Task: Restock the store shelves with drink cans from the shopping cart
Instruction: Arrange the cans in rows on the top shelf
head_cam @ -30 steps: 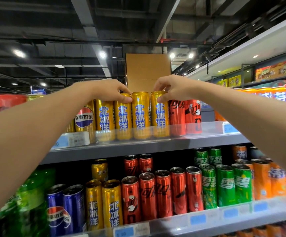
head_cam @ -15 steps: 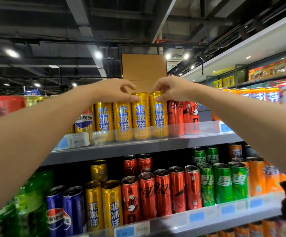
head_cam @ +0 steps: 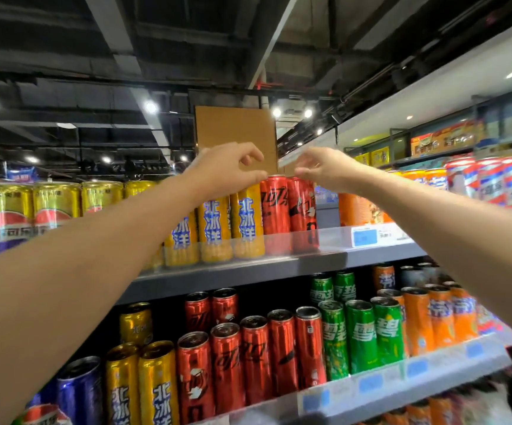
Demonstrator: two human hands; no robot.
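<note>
On the upper shelf (head_cam: 313, 259) stands a row of yellow cans (head_cam: 247, 223), with two red cola cans (head_cam: 279, 208) to their right. My left hand (head_cam: 228, 167) hovers over the rightmost yellow can. Its fingers are loosely curled, its thumb lies just at the can's top rim, and it holds nothing. My right hand (head_cam: 320, 167) is just above and to the right of the red cans' tops, with relaxed fingers pointing left and nothing in them. The shopping cart is out of view.
Gold cans with a red and blue logo (head_cam: 6, 219) fill the upper shelf's left end, orange cans (head_cam: 355, 210) its right. The lower shelf (head_cam: 401, 374) holds blue, yellow, red, green and orange cans. A cardboard box (head_cam: 236, 127) stands behind the upper row.
Both hands have let go of the yellow cans' tops and shifted right, toward the red cans. The view has swung, so the shelf now sits lower and further right.
</note>
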